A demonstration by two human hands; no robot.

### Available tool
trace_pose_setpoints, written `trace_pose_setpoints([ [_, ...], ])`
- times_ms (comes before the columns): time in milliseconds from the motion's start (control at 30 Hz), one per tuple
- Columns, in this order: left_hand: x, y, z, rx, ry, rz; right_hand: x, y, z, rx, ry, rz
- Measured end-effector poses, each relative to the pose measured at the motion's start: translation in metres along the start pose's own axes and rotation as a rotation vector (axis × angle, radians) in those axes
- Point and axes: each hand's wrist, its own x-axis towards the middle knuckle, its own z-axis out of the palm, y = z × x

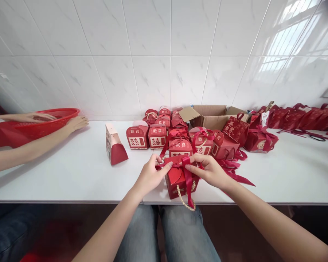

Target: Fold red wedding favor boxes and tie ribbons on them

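A red gift box (171,186) with a gold rope handle (183,202) stands near the front edge of the table, right before me. Dark red ribbon (188,182) crosses its top, and one tail hangs down the front. On the left of the knot, my left hand (152,171) pinches the ribbon between thumb and fingers. My right hand (207,169) grips the ribbon on the other side, thumb and forefinger closed at the box's top. Loose ribbons (237,174) lie on the table beyond my right wrist.
Several red boxes (157,137) stand in rows behind the box. An open cardboard carton (215,122) is behind them. More red boxes (292,118) and scissors (317,137) are at right. One box (117,153) stands apart at left. A co-worker's hands (78,123) hold a red basket (68,112).
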Motion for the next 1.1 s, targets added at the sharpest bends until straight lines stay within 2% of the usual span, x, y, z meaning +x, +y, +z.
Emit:
trace_pose_setpoints([
  [133, 0.000, 0.006, 0.001, -0.072, -0.090, 0.035, 0.002, 0.000, 0.001, 0.176, -0.142, 0.006],
  [233, -0.001, 0.010, 0.002, -0.116, -0.107, 0.042, 0.001, 0.003, 0.002, 0.254, -0.162, 0.071],
  [433, -0.001, 0.013, 0.003, -0.100, -0.075, 0.055, 0.004, -0.008, 0.008, 0.303, -0.090, 0.195],
  [567, -0.002, 0.027, -0.010, -0.035, -0.079, 0.116, 0.011, -0.017, 0.017, 0.188, 0.035, 0.297],
  [633, -0.002, 0.039, -0.021, 0.051, -0.111, 0.178, 0.014, -0.018, 0.021, 0.108, 0.072, 0.281],
  [767, 0.000, 0.068, -0.042, 0.435, -0.181, 0.339, 0.017, -0.017, 0.026, -0.062, 0.143, 0.233],
  [867, 0.006, 0.092, -0.049, 0.581, -0.320, 0.422, 0.017, -0.019, 0.026, -0.133, 0.141, 0.192],
  [967, 0.020, 0.113, -0.041, 0.632, -0.423, 0.521, 0.015, -0.022, 0.022, -0.151, 0.061, 0.148],
  [1033, 0.033, 0.121, -0.028, 0.648, -0.423, 0.594, 0.013, -0.022, 0.019, -0.124, -0.022, 0.132],
  [1100, 0.045, 0.121, -0.016, 0.534, -0.395, 0.621, 0.012, -0.021, 0.017, -0.079, -0.075, 0.135],
])
